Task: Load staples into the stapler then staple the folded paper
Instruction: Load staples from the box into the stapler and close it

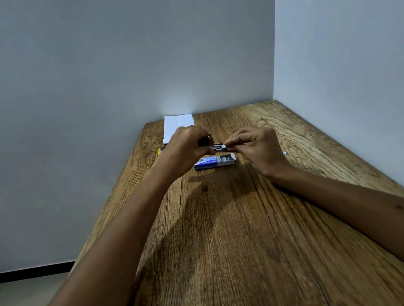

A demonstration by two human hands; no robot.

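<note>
From the head view I see a wood-grain desk (237, 240) set into a corner of pale grey walls (74, 67), with a dark skirting strip low on the left. My left hand (184, 150) grips the stapler (205, 140) above the desk; my right hand (256, 146) pinches a staple strip (218, 147) at it. A half-open staple box (214, 162) lies just below. Folded paper (177, 126) sits by the far wall.

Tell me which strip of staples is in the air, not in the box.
The silver staple strip pinched by the right hand, meeting the stapler in the left hand. The others lie in the open blue-and-white staple box.
</note>
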